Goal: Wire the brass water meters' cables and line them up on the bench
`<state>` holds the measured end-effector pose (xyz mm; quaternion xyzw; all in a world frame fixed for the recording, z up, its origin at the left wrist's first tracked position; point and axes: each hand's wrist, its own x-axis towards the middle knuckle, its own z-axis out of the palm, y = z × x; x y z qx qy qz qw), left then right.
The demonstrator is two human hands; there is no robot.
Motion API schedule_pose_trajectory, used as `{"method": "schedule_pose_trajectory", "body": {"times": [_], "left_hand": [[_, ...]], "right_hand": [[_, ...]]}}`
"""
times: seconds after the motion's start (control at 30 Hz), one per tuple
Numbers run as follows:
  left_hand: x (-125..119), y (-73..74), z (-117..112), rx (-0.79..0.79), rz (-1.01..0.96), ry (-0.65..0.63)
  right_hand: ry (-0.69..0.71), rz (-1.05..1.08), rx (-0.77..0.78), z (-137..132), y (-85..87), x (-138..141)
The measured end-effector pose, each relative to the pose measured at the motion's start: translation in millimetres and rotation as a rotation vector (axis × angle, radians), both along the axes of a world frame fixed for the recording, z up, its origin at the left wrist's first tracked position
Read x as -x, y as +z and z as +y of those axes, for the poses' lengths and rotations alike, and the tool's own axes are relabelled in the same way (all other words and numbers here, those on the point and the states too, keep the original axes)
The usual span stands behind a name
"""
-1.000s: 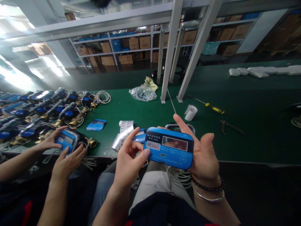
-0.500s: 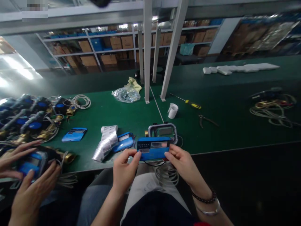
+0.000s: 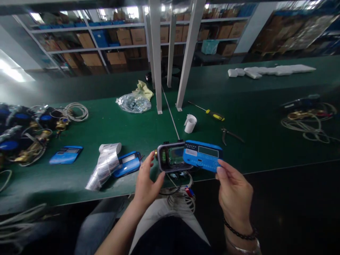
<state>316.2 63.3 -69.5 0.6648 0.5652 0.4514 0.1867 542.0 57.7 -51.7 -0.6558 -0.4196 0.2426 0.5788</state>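
My right hand (image 3: 235, 187) pinches a blue faceplate (image 3: 203, 156) by its lower right corner, thumb on top. The faceplate has a display window and a white label, and is tilted over the right part of a meter housing (image 3: 162, 169). Inside the uncovered housing a green circuit board (image 3: 176, 156) and a battery-like cylinder show. Beside the housing's left end and its brass fitting, my left hand (image 3: 147, 184) has thumb and fingers apart; whether they touch it I cannot tell. Grey cable (image 3: 183, 200) hangs in coils below, with a red and blue connector.
Left of my hands lie a label strip (image 3: 106, 164) and two more blue faceplates (image 3: 129, 163) (image 3: 66, 154). Brass-fitted meters (image 3: 26, 138) crowd the left. Beyond are a paper roll (image 3: 190, 124), screwdriver (image 3: 215, 115), pliers (image 3: 231, 135), plastic bag (image 3: 134, 102) and metal posts (image 3: 186, 63).
The faceplate has moved right and tilted, from both hands to my right hand alone. My left hand has let go and is beside the housing. The other person's hands have left the view.
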Motion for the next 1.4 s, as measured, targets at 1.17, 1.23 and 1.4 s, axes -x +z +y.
{"method": "schedule_pose_trajectory", "body": {"times": [1.17,1.23,1.4], "left_hand": [[1.0,-0.6,10.9,-0.003,0.172,-0.160],[1.2,0.9,10.7,0.001,0.205,-0.160],[1.2,11.1,11.5,0.071,0.327,-0.167]], "right_hand": [[0.284,0.253,0.120,22.1,-25.3,31.9],[0.279,0.244,0.109,22.8,-24.0,32.0],[0.308,0.254,0.064,22.5,-21.0,32.8]]}}
